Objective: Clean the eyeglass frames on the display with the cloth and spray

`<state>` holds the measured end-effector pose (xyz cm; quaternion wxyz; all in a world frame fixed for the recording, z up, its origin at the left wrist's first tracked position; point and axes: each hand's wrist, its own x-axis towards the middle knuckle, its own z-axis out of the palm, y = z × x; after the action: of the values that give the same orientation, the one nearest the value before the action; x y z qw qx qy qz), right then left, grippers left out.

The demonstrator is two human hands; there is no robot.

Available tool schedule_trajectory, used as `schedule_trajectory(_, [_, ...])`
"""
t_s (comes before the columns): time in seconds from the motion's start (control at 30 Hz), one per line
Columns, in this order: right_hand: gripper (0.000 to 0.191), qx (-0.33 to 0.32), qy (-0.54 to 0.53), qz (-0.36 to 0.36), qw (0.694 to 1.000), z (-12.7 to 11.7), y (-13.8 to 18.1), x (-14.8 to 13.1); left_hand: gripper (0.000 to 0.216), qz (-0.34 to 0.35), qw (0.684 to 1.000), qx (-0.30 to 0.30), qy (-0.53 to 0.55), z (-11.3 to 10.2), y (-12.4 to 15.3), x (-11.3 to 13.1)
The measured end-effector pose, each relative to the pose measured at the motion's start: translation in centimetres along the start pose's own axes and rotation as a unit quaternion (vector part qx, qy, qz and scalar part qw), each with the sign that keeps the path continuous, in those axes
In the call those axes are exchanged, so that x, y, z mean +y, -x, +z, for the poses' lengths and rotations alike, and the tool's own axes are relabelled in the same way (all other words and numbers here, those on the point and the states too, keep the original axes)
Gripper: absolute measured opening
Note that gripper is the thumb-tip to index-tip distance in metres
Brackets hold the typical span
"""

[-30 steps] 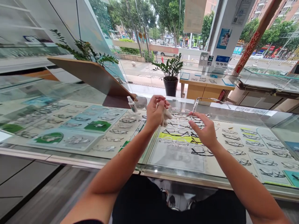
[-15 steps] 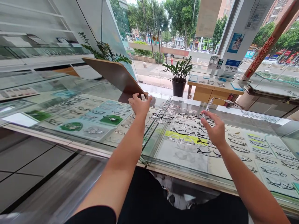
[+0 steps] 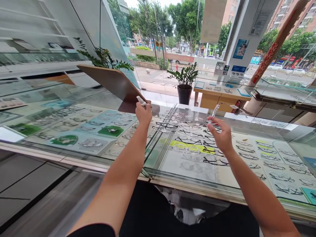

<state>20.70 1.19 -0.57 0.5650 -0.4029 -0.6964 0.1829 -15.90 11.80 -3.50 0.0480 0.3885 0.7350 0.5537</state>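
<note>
My left hand [image 3: 144, 113] is closed around a small white spray bottle [image 3: 141, 100], whose top sticks out above the fingers. Just behind it, the lower corner of a tilted wood-edged board [image 3: 116, 80] comes close to the hand. A pair of thin-framed glasses [image 3: 215, 111] is pinched in my right hand [image 3: 221, 131], raised above the glass counter, with the temples pointing away to the right. Under both hands, several rows of eyeglasses [image 3: 190, 140] lie in the display case [image 3: 192, 172].
A potted plant [image 3: 184, 93] stands beyond the counter, before the window. To its right is a wooden table [image 3: 209, 98] with glasses on it. Another plant [image 3: 103, 57] rises behind the board. A vertical glass seam [image 3: 154, 144] divides the counter between my arms.
The spray bottle, low and mostly covered by my left hand before, now stands upright in its grip with the top showing. My right hand still holds the glasses. The view has shifted slightly.
</note>
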Motion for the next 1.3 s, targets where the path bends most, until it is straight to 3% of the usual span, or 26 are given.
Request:
schedule_trajectory(0.1, [0.030, -0.013, -0.047, 0.023, 0.999, 0.0, -0.1, -0.3, 0.012, 0.059, 0.981, -0.052, 0.176, 0.7, 0.9, 2.6])
schedule_trajectory(0.17, [0.028, -0.023, -0.081, 0.041, 0.996, 0.1, -0.1, -0.4, 0.019, 0.081, 0.931, -0.137, 0.328, 1.3, 2.5, 4.4])
schedule_trajectory(0.23, [0.025, -0.031, -0.105, 0.055, 0.993, 0.1, -0.1, -0.5, 0.027, 0.082, 0.881, -0.231, 0.404, 1.6, 4.7, 5.9])
schedule_trajectory(0.47, [0.024, -0.072, -0.146, 0.088, 0.983, 0.2, 0.1, -1.1, 0.035, -0.013, 0.720, -0.502, 0.479, 0.1, 12.2, 8.6])
schedule_trajectory(0.6, [0.027, -0.095, -0.152, 0.110, 0.978, 0.5, 0.4, -1.4, 0.033, -0.038, 0.661, -0.590, 0.463, -0.8, 13.9, 9.2])
schedule_trajectory(0.67, [0.029, -0.113, -0.155, 0.120, 0.974, 0.6, 0.5, -1.5, 0.044, -0.047, 0.638, -0.615, 0.461, -1.0, 14.2, 9.5])
schedule_trajectory(0.77, [0.030, -0.142, -0.164, 0.132, 0.967, 0.6, 0.7, -1.6, 0.071, -0.051, 0.641, -0.623, 0.446, -1.4, 14.4, 10.0])
schedule_trajectory(0.87, [0.031, -0.164, -0.173, 0.139, 0.961, 0.7, 0.8, -1.8, 0.080, -0.043, 0.652, -0.626, 0.426, -1.8, 14.4, 10.3])
schedule_trajectory(1.0, [0.032, -0.182, -0.195, 0.128, 0.955, 0.8, 0.9, -2.1, 0.080, -0.018, 0.655, -0.636, 0.407, -1.8, 14.4, 10.1])
schedule_trajectory(1.17, [0.037, -0.219, -0.200, 0.104, 0.949, 1.0, 1.0, -2.3, 0.074, 0.040, 0.707, -0.607, 0.361, -0.9, 14.4, 9.3])
schedule_trajectory(1.3, [0.041, -0.232, -0.194, 0.097, 0.948, 1.1, 1.1, -2.5, 0.067, 0.048, 0.728, -0.604, 0.320, -0.6, 14.4, 9.0])
